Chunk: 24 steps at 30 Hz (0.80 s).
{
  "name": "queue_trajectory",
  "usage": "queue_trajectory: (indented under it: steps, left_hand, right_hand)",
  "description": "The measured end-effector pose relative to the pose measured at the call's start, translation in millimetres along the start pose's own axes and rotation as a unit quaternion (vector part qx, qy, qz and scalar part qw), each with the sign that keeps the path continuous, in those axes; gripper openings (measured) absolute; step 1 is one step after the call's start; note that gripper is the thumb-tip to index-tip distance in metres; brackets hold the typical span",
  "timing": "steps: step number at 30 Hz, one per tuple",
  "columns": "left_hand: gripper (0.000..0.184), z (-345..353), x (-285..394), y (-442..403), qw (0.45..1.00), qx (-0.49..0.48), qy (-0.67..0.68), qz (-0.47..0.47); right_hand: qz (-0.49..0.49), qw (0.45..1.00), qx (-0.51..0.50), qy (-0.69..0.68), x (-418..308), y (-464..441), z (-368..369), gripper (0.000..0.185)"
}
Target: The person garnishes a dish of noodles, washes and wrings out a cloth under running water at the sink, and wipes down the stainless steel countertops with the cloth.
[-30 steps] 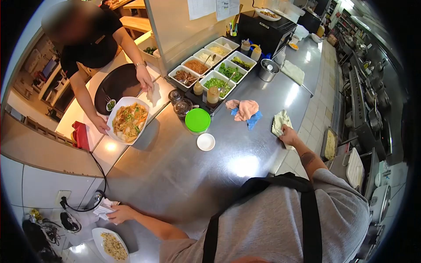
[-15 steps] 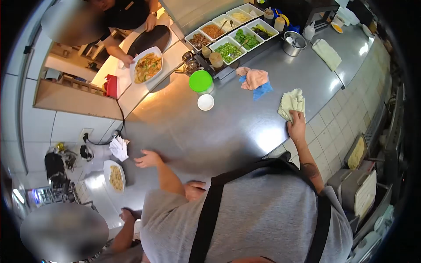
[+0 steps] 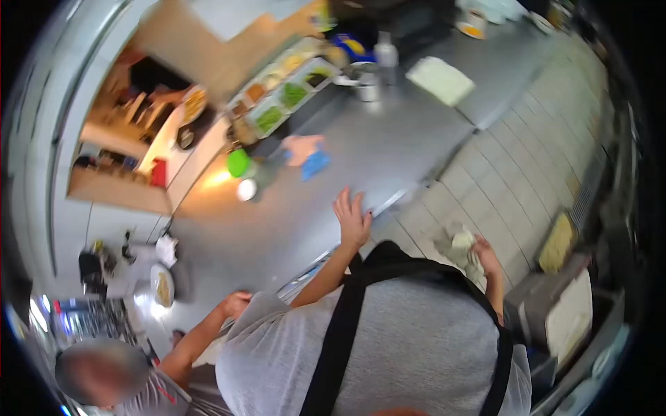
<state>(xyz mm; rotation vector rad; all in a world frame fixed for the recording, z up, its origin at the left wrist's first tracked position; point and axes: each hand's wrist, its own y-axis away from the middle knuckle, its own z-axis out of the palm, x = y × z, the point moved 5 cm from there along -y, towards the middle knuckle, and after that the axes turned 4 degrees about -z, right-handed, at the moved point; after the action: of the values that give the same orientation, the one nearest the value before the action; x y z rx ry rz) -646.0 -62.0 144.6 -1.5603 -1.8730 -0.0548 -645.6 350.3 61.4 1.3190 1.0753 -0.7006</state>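
Observation:
My right hand (image 3: 490, 255) is closed on a pale cloth (image 3: 463, 244), which hangs crumpled and a little blurred over the tiled floor, off the counter's edge. My left hand (image 3: 352, 219) has its fingers spread above the front edge of the steel counter (image 3: 277, 229); whether it touches the metal I cannot tell. Beyond it on the counter lie a pink cloth (image 3: 302, 148) and a blue cloth (image 3: 316, 165), bunched together.
A green-lidded tub (image 3: 238, 163) and a white lid or small tub (image 3: 247, 189) stand near several ingredient trays (image 3: 294, 96). A folded cloth (image 3: 440, 80) lies farther right. At left are a food dish (image 3: 163, 287) and a co-worker's hand (image 3: 237, 304). Grey bins (image 3: 544, 312) stand at right.
My right hand has lifted the pale cloth off the counter and out over the floor. My left hand has moved right. The noodle dish at the hatch has gone farther back; the view has turned.

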Motion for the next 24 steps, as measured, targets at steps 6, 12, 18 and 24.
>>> queue_trajectory:
  steps: [6, 12, 18, 24]
  left_hand:
    - [0.029, 98, 140, -19, 0.965, -0.175, 0.159, 0.111]
    - [0.018, 215, 244, -85, 0.925, -0.270, 0.222, 0.148]
    - [0.026, 410, 381, -152, 0.794, -0.469, 0.386, -0.028]
    - [0.042, 529, 656, -197, 0.262, -0.639, 0.668, -0.277]
  right_hand:
    - [-0.011, 0.861, 0.181, -0.476, -14, -15, -170, 0.042]
    - [-0.185, 0.765, 0.058, -0.614, -116, -104, -288, 0.047]
    - [-0.082, 0.854, 0.157, -0.490, -117, -176, -407, 0.042]
    - [-0.138, 0.971, 0.194, 0.015, -190, -223, -514, 0.020]
